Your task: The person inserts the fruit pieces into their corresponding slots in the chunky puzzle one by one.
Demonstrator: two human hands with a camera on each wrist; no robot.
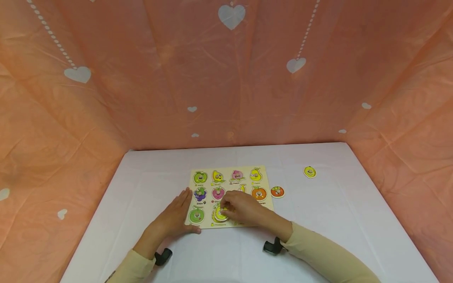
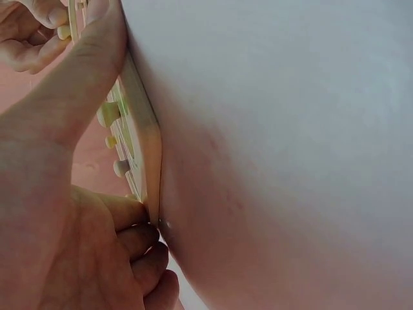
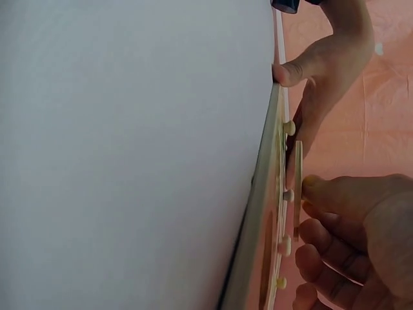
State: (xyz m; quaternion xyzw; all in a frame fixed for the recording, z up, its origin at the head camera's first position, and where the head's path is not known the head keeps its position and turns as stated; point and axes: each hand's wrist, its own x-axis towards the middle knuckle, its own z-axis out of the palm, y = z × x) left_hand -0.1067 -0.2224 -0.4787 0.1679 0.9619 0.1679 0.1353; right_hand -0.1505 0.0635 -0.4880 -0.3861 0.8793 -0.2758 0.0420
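My right hand (image 1: 244, 206) pinches a yellow puzzle piece (image 1: 221, 214) by its knob. It overlaps the pineapple picture in the front row of the wooden fruit puzzle board (image 1: 208, 225). Seen edge-on in the right wrist view, the piece (image 3: 298, 158) stands slightly off the board's face. My left hand (image 1: 173, 216) lies at the board's near left corner, fingers extended along the left edge and thumb at the front edge. Fruit pieces with knobs sit in the board, among them a green apple (image 1: 200, 177), purple grapes (image 1: 200, 194) and an orange (image 1: 259, 193). My right hand hides part of the front row.
A red-orange fruit piece (image 1: 277, 192) lies right beside the board's right edge. Farther right and back is a yellow piece with a face (image 1: 309, 171). A white cloth covers the table (image 1: 336, 224), with orange curtains (image 1: 230, 86) around its back and sides.
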